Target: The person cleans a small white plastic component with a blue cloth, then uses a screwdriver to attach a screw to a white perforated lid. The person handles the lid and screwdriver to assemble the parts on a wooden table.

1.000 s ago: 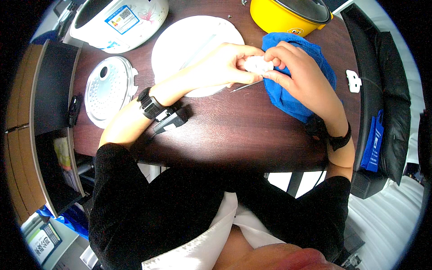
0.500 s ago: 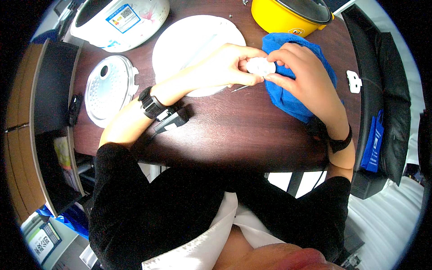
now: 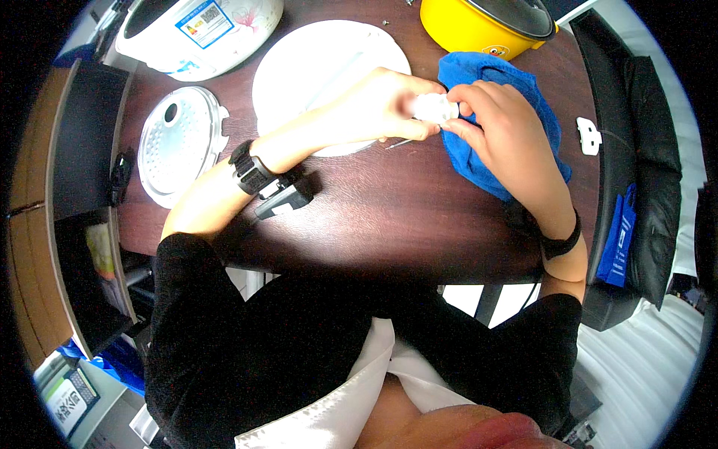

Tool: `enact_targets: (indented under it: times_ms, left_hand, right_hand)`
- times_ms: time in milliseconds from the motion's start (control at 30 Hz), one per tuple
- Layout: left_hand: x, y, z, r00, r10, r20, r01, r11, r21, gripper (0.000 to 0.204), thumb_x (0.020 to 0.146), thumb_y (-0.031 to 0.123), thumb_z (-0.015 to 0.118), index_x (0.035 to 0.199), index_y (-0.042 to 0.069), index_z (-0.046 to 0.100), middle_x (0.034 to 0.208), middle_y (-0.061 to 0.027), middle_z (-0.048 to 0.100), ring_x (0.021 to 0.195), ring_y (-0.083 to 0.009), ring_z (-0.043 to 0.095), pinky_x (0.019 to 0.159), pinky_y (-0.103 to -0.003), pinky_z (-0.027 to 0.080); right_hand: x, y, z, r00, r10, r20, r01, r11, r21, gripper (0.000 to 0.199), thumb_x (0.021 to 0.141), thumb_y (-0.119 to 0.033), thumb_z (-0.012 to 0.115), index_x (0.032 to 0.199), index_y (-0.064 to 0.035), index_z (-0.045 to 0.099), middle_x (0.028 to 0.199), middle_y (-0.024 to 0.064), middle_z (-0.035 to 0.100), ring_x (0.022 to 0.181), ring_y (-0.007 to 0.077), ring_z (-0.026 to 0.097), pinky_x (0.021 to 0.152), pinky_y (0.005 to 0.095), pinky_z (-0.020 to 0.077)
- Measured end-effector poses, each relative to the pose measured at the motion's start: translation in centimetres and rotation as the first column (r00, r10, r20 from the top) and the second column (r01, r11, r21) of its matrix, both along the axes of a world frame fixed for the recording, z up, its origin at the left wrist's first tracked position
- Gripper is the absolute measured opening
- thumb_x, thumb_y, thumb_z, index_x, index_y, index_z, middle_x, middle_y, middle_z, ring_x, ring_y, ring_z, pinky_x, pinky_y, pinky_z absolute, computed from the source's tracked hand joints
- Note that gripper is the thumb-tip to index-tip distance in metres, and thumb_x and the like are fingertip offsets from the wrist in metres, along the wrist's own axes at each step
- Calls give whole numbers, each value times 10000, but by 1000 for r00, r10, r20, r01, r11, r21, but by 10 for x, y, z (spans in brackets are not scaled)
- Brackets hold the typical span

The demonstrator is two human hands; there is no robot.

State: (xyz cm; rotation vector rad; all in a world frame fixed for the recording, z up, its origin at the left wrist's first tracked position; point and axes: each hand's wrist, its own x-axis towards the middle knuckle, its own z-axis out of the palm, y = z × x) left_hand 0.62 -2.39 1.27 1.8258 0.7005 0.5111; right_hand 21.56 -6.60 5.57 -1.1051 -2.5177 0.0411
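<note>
While both hands meet above a dark wooden table [image 3: 359, 217], the left hand [image 3: 374, 108] closes its grip around a small white round part [image 3: 434, 108], and the right hand [image 3: 505, 135] pinches the same piece from the other side with its fingertips. The part sits between the two hands, over the edge of a crumpled blue cloth [image 3: 486, 82] and just beside a round white lid [image 3: 314, 63]. A perforated inner lid [image 3: 179, 138], a white rice cooker [image 3: 198, 26] and a yellow pot [image 3: 479, 26] lie nearby.
</note>
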Motion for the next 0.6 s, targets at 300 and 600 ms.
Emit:
enact_targets:
  times_ms: [300,600]
  left_hand:
    - [1,2,-9,999,-10,32,12,998,-58,422,808,76,688,1214,-4,606,894,-7,659,767,-38,562,649,-206,470]
    - [0,1,-4,1000,-16,-7,17,981,195,483,751,134,729,1213,34,627,710,-16,591,623,-55,498,545,-228,419]
  right_hand:
    - [3,7,-1,992,49,-113,-64,988,-138,213,793,-158,682,923,-25,578,838,135,580,811,324,591,711,413,472]
    - [8,9,3,990,61,-128,-91,964,-249,228,773,-157,716,912,-42,577,830,127,587,764,290,606,675,384,478]
